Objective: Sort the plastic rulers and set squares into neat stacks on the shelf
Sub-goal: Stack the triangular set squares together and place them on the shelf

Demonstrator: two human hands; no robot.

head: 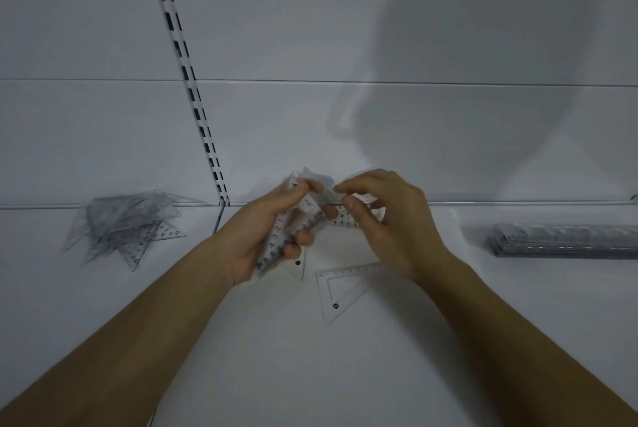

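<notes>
The left hand (262, 237) grips a bundle of clear rulers and set squares (286, 237) over the middle of the white shelf (483, 306), fingers curled round it; the bundle's long axis runs from near-left up to far-right. The right hand (383, 216) pinches what seems to be the far end of one piece, though blur hides its edges. A lone set square (340, 292) lies flat just below the hands, its narrow tip pointing toward the camera. A loose pile of set squares (127, 226) sits at far left, and a neat stack of rulers (566, 240) lies crosswise at far right.
</notes>
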